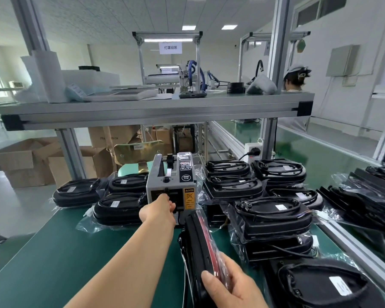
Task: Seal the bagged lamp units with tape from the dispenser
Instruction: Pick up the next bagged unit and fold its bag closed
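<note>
On the green surface [53,263], the left stack [118,196] of bagged units lies flat; we cannot tell whether these are sealed. Our left hand [162,206] sits at the outlet of the tape dispenser [171,185], fingers bunched; no tape is visible, so we cannot confirm a pinch. The bagged lamp unit [196,238] stands on edge just before the dispenser, gripped by our right hand [229,283], with no tape showing on it. We judge that the right stacks [273,210] await sealing

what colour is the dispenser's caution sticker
The caution sticker is yellow with black print, best in head view.
</note>
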Action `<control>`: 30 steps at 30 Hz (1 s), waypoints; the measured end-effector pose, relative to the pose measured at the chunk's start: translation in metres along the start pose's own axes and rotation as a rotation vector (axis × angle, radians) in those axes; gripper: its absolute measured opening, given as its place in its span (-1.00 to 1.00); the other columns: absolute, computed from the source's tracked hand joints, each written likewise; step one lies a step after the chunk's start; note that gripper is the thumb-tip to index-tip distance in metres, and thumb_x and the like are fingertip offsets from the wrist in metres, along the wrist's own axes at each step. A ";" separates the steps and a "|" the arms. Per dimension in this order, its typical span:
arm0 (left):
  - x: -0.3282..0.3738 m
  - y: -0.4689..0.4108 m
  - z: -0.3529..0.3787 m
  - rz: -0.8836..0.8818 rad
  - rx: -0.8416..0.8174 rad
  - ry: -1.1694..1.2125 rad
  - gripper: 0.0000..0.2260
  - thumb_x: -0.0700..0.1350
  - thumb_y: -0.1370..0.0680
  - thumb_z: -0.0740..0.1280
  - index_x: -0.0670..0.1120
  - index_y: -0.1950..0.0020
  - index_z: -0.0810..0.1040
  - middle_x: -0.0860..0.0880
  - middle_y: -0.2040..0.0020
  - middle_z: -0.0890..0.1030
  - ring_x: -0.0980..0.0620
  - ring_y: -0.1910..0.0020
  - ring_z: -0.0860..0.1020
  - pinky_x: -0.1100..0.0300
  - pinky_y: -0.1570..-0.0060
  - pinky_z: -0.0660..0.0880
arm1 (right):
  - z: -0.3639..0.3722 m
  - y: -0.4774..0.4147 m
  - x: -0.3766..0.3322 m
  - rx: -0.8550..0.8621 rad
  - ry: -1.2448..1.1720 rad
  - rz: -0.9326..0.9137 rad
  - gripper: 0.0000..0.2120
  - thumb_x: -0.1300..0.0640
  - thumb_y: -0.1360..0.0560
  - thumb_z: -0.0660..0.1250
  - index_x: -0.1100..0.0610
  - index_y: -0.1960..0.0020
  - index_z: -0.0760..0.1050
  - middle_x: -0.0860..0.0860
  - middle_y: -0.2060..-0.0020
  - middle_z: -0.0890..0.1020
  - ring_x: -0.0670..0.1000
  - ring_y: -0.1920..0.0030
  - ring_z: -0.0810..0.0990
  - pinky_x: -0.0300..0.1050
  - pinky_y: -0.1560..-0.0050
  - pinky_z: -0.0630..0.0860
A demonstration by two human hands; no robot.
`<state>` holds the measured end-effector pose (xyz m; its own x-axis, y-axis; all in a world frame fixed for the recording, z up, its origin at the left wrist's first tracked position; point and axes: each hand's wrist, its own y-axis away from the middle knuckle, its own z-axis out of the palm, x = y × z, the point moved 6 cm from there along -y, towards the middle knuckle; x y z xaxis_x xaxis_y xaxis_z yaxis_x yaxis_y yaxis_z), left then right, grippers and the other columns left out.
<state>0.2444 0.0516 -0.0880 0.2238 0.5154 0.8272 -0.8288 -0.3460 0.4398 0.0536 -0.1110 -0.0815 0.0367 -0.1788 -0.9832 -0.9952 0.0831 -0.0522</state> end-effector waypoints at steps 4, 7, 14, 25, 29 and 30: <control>0.015 0.035 -0.010 0.111 -0.076 -0.076 -0.84 -0.24 -0.50 0.41 -0.12 0.25 0.50 0.02 0.45 0.50 0.15 0.55 0.43 0.30 0.52 0.37 | -0.002 -0.001 0.003 0.015 0.006 0.005 -0.61 0.01 -0.52 0.42 -0.29 -0.21 0.32 -0.65 0.21 0.50 -0.57 0.10 0.49 -0.64 0.13 0.33; 0.020 0.080 -0.019 0.166 -0.485 -0.269 -0.83 -0.19 -0.52 0.43 -0.08 0.28 0.58 0.01 0.40 0.51 0.14 0.49 0.46 0.30 0.45 0.43 | -0.002 -0.002 0.006 -0.006 0.003 0.034 -0.68 0.01 -0.52 0.41 -0.31 -0.14 0.37 -0.53 0.17 0.60 -0.49 0.08 0.55 -0.60 0.12 0.37; 0.006 0.143 -0.046 0.189 -0.879 -0.728 -0.87 -0.15 -0.46 0.49 -0.02 0.28 0.63 -0.01 0.35 0.47 0.12 0.40 0.39 0.35 0.34 0.38 | 0.002 0.002 0.007 -0.105 -0.052 0.069 -0.68 0.07 -0.56 0.38 -0.28 -0.22 0.51 -0.24 -0.03 0.70 -0.21 -0.11 0.64 -0.05 -0.36 0.43; 0.004 0.150 -0.028 0.335 -0.882 -0.907 -0.83 -0.15 -0.47 0.49 -0.02 0.32 0.62 0.14 0.44 0.53 0.25 0.48 0.42 0.46 0.39 0.34 | 0.005 0.002 0.007 -0.136 -0.081 0.018 -0.60 -0.21 -0.34 0.39 -0.43 -0.18 0.51 -0.05 -0.07 0.70 -0.04 -0.15 0.64 0.05 -0.35 0.46; 0.005 0.150 -0.025 0.374 -0.880 -0.960 -0.87 -0.19 -0.49 0.47 -0.11 0.25 0.61 0.19 0.52 0.48 0.30 0.56 0.39 0.51 0.48 0.28 | 0.006 0.001 0.009 -0.131 -0.107 0.010 -0.54 -0.29 -0.28 0.39 -0.43 -0.18 0.50 0.08 -0.10 0.67 0.07 -0.18 0.62 0.05 -0.33 0.48; 0.005 0.150 -0.024 0.384 -0.873 -0.966 -0.87 -0.19 -0.49 0.47 -0.11 0.25 0.60 0.19 0.53 0.47 0.29 0.57 0.38 0.51 0.49 0.27 | 0.006 0.001 0.009 -0.130 -0.113 0.008 -0.54 -0.29 -0.28 0.39 -0.43 -0.19 0.51 0.11 -0.12 0.66 0.12 -0.19 0.61 0.07 -0.34 0.48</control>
<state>0.1092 0.0214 -0.0262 -0.1252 -0.3765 0.9179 -0.8910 0.4496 0.0629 0.0535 -0.1069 -0.0918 0.0318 -0.0669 -0.9973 -0.9986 -0.0448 -0.0289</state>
